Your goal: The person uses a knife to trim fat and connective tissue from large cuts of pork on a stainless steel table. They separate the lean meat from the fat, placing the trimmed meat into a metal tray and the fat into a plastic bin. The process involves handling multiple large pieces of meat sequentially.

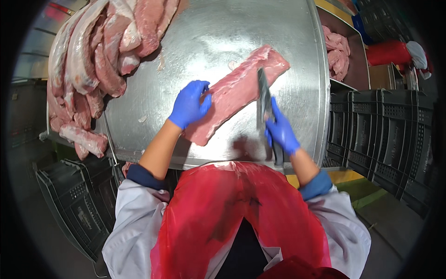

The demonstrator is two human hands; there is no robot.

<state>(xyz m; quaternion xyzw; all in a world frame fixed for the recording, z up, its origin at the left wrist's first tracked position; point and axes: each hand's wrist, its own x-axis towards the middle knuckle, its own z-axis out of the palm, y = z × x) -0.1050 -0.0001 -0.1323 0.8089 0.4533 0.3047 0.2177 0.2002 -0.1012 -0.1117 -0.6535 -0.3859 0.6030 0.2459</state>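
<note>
A long slab of pink pork loin (pixel 234 95) lies slantwise on the metal table, its far end up and to the right. My left hand (pixel 189 104), in a blue glove, is at the slab's left edge near its lower end, thumb apart from the curled fingers. My right hand (pixel 282 132), gloved in blue too, grips a knife (pixel 264 90) by its dark handle. The blade points away from me, and its tip is over the right part of the slab. Whether the edge touches the meat, I cannot tell.
Several more loins (pixel 83 60) are heaped on the table's left side, beside a thin metal rod (pixel 110 135). A bin of meat pieces (pixel 338 53) stands at the right. Black crates (pixel 371 135) fill the right side; another crate (pixel 79 200) is lower left. Someone in red (pixel 389 54) is far right.
</note>
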